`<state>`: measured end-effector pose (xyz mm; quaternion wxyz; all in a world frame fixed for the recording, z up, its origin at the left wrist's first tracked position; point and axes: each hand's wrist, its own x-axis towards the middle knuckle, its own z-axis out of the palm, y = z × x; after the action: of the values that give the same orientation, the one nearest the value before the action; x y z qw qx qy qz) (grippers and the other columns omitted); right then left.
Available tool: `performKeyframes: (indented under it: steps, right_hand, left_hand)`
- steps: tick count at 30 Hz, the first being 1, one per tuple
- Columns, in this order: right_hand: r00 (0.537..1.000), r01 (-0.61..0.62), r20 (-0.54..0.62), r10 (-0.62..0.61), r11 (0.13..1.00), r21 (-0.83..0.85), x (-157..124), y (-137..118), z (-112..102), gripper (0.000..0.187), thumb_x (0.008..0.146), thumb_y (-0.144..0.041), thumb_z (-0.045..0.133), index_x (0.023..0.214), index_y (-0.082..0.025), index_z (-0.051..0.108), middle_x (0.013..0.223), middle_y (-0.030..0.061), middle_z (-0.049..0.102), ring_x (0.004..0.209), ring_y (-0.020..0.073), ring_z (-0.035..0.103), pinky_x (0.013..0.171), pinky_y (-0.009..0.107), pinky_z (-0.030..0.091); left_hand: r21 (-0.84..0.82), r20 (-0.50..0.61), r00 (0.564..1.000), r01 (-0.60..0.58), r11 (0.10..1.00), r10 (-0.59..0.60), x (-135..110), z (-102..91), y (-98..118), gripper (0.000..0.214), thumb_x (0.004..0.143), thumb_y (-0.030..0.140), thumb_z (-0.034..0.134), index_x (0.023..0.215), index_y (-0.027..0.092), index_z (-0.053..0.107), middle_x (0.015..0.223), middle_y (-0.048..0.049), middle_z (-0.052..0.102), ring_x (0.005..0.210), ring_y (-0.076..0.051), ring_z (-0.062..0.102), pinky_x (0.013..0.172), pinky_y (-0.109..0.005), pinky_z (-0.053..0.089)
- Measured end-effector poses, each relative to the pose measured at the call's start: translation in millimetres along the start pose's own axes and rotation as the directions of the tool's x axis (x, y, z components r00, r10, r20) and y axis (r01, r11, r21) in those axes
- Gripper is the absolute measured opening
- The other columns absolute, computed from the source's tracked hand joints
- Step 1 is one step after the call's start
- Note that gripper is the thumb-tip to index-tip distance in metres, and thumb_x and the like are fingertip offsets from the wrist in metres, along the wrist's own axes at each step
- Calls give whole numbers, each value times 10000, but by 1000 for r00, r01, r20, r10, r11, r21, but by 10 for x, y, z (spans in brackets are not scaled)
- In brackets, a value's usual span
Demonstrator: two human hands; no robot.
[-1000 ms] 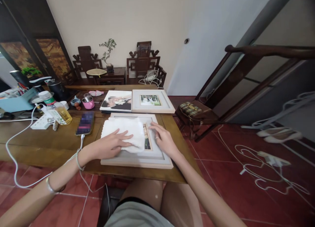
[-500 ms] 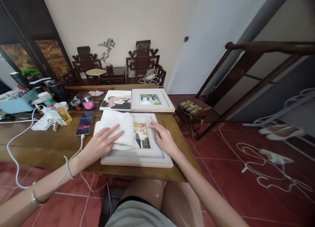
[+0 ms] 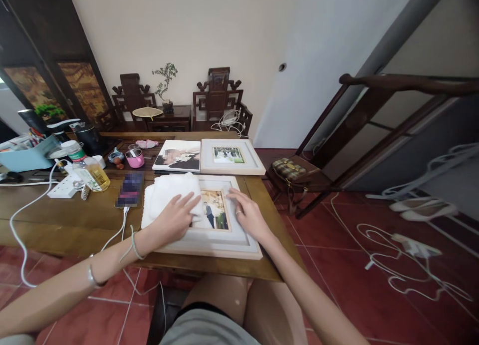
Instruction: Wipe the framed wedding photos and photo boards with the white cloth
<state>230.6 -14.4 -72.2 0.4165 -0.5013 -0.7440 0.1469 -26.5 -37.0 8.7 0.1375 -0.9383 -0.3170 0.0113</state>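
Note:
A framed photo (image 3: 215,210) with a pale wooden frame and wide light mat lies flat near the table's front edge. A folded white cloth (image 3: 172,190) covers its left part. My left hand (image 3: 177,217) lies on the cloth's lower right corner, fingers stretched and spread; its thumb is hidden. On the right side of the same frame rests my right hand (image 3: 249,212), fingers extended over the mat beside the picture. Just behind lie a second framed photo (image 3: 232,155) and a photo panel (image 3: 177,155), side by side.
Left of the cloth lies a phone (image 3: 129,189) on a charging cable. Farther left are a pink cup (image 3: 134,158), a bottle (image 3: 97,175), a white power strip (image 3: 63,187) and a blue organizer box (image 3: 30,153). A wooden chair (image 3: 359,118) holding a plaid bag (image 3: 288,170) stands right.
My left hand has slid right and slightly down over the cloth, whose right edge has drawn back to uncover more of the picture. My right hand stays at the frame's right side.

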Motion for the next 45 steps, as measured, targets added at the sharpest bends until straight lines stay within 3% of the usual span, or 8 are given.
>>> performKeyframes:
  steps: [12, 20, 24, 26, 31, 33, 40, 45]
  right_hand:
    - [997, -52, -67, 49, 998, -46, -18, -71, -30, 349, 849, -301, 522, 1173, -179, 564, 1402, 169, 473, 1325, 290, 406, 1083, 515, 333]
    - [998, -4, -56, 14, 984, 176, 288, -492, -132, 367, 856, -351, 568, 1204, -236, 565, 1358, 113, 537, 1276, 267, 469, 1083, 495, 330]
    - [994, -72, 108, 17, 844, 532, 598, -882, -83, 359, 854, -428, 574, 1163, -245, 592, 1280, 62, 601, 1190, 247, 543, 1038, 452, 390]
    - [992, -79, 126, -3, 766, 638, 753, -1051, -61, 334, 838, -462, 588, 1075, -231, 629, 1166, 48, 659, 1083, 243, 600, 971, 434, 448]
    - [1000, 17, 4, -25, 751, 660, 1037, -1241, -71, 260, 837, -451, 586, 860, -205, 668, 952, 38, 701, 959, 214, 632, 916, 403, 471]
    - [999, 6, 19, -27, 723, 690, 1078, -1220, -71, 264, 855, -449, 561, 836, -206, 661, 923, 40, 702, 939, 206, 643, 912, 398, 474]
    - [978, -29, -139, 156, 761, 648, 818, -921, 34, 268, 820, -487, 590, 922, -239, 580, 1013, 30, 651, 993, 199, 600, 890, 353, 486]
    - [989, -141, 66, 131, 709, 691, 665, -926, 34, 403, 818, -516, 581, 1134, -275, 513, 980, 21, 671, 963, 207, 631, 863, 366, 512]
  left_hand:
    - [-286, -435, 860, 149, 947, -267, -249, 284, -264, 332, 846, 29, 405, 1067, 141, 626, 1380, -160, 491, 1279, -263, 467, 1007, -442, 455]
    - [-529, -708, 431, 201, 825, -559, -229, -441, -449, 99, 861, 265, 593, 895, 204, 663, 1428, -36, 452, 1349, -279, 380, 1107, -473, 358]
    - [-682, -649, 308, 170, 711, -696, -223, -613, -490, 189, 886, 335, 563, 899, 194, 688, 1447, -44, 435, 1333, -289, 405, 1112, -474, 355]
    - [-756, -572, 337, 138, 640, -748, -215, -648, -513, 229, 894, 360, 548, 897, 185, 696, 1442, -61, 446, 1314, -286, 433, 1099, -464, 370]
    - [-852, -345, 704, 43, 522, -621, -219, -690, -578, 242, 836, 379, 627, 746, 170, 707, 1352, -87, 541, 1216, -285, 525, 947, -384, 491]
    - [-879, -282, 767, 33, 475, -576, -212, -657, -581, 274, 835, 398, 620, 713, 164, 694, 1181, -106, 647, 1047, -254, 611, 785, -322, 537]
    - [-892, -368, 510, 42, 450, -777, -157, -462, -564, 373, 821, 411, 621, 553, 170, 524, 562, 19, 505, 520, -88, 423, 455, -198, 350]
    - [-888, -410, 407, 26, 459, -816, -104, -446, -519, 396, 815, 416, 626, 536, 174, 485, 569, 15, 483, 547, -96, 430, 467, -201, 355]
